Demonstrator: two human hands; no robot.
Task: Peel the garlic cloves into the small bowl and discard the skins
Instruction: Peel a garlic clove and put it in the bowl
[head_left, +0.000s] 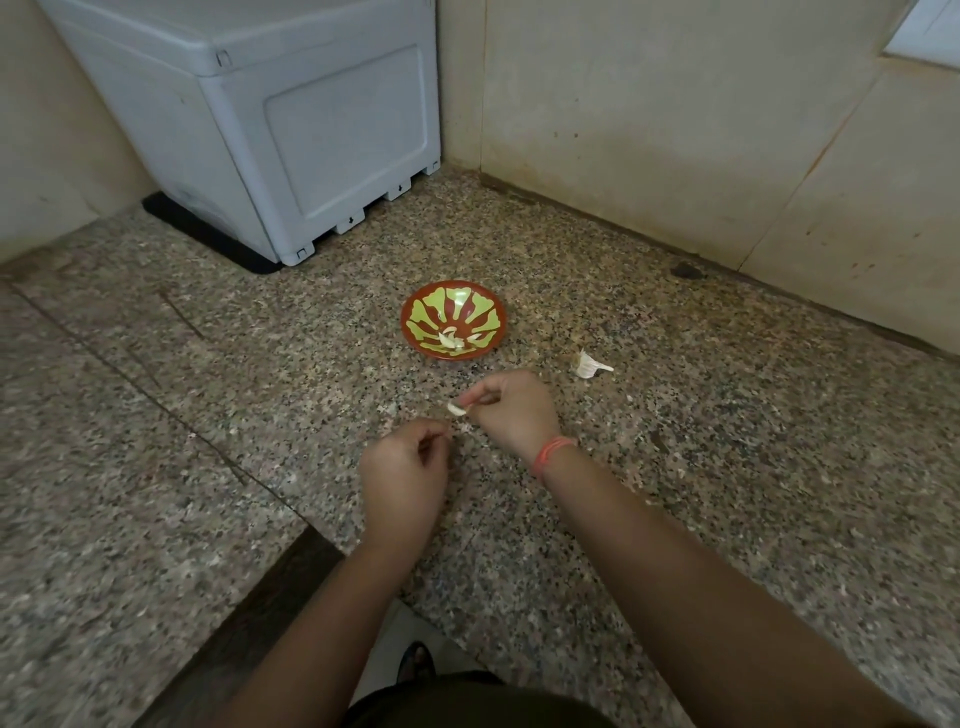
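A small red bowl (453, 320) with a green leaf pattern stands on the speckled granite counter (675, 415) and holds a few peeled garlic cloves (451, 340). Just in front of it my right hand (511, 410) pinches a pale garlic clove (456, 409) between thumb and fingertips. My left hand (404, 475) is a little nearer to me with its fingers curled, thumb and forefinger pinched together; whether it holds a bit of skin I cannot tell. The rest of a garlic bulb (589, 364) lies to the right of the bowl.
A large grey plastic box (291, 135) on a black mat fills the back left corner. Tiled walls (675, 130) close the counter at the back and right. Small flakes of skin dot the counter near my hands. The counter's front edge runs below my left forearm.
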